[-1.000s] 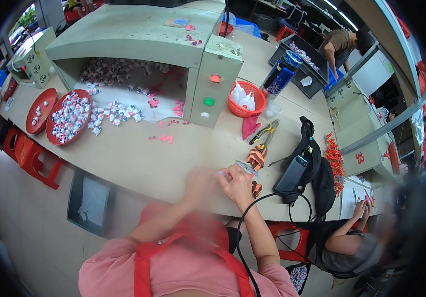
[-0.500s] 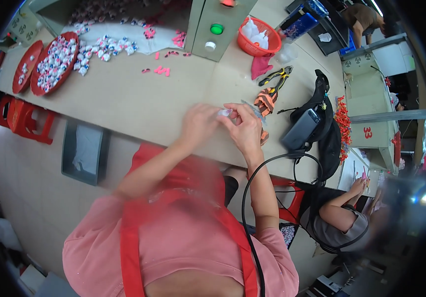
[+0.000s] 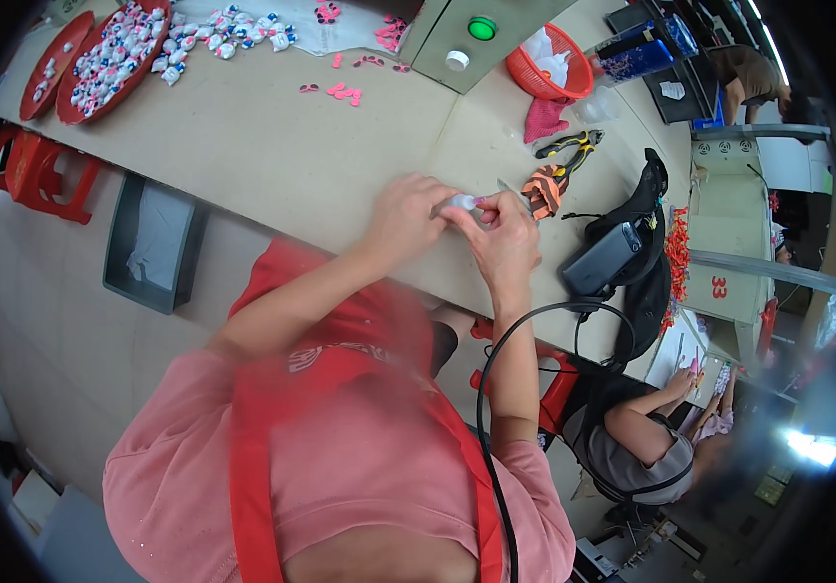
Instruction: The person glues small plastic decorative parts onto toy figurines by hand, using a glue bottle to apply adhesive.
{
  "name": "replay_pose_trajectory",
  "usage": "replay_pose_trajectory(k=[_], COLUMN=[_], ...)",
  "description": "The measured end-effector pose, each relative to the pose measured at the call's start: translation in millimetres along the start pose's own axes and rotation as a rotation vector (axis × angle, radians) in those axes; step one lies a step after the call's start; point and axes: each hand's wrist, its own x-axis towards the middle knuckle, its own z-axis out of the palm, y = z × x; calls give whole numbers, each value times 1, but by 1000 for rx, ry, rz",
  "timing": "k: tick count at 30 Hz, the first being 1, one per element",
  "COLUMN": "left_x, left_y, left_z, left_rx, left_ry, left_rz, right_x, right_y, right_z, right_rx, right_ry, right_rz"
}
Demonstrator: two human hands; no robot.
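Note:
Over the table's near edge, my left hand and my right hand meet fingertip to fingertip. Between them is a small white piece with a purplish end, too small to name exactly. My right thumb and fingers pinch its purplish end; my left fingers close on its other side. Just beyond my right hand lie an orange-and-brown striped wrapped thing and black-and-yellow pliers.
Red trays of small white pieces stand far left, with more loose beside them. Pink pieces lie ahead, near a green-buttoned machine. At right are a red basket, black bag and phone. A co-worker sits lower right.
The view has shifted, so the tabletop things appear moved. My left hand, blurred before, is now sharp and closer against the white piece. My right hand still pinches it.

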Motion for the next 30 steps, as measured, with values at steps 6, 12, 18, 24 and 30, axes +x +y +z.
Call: replay_pose_trajectory(k=[6, 12, 18, 24, 30], left_x=[2, 2, 1, 1, 1], left_y=[0, -7, -2, -5, -1], left_z=[0, 4, 2, 3, 2], left_rx=[1, 10, 13, 8, 7], left_ry=[8, 29, 22, 47, 14], left_rz=[41, 32, 64, 47, 29], right_x=[16, 2, 11, 7, 8], right_y=[2, -8, 1, -7, -3], right_z=[-14, 0, -6, -6, 5], right_rx=[293, -33, 204, 35, 8], right_ry=[-201, -15, -122, -29, -3], right_rz=[29, 98, 79, 18, 149])
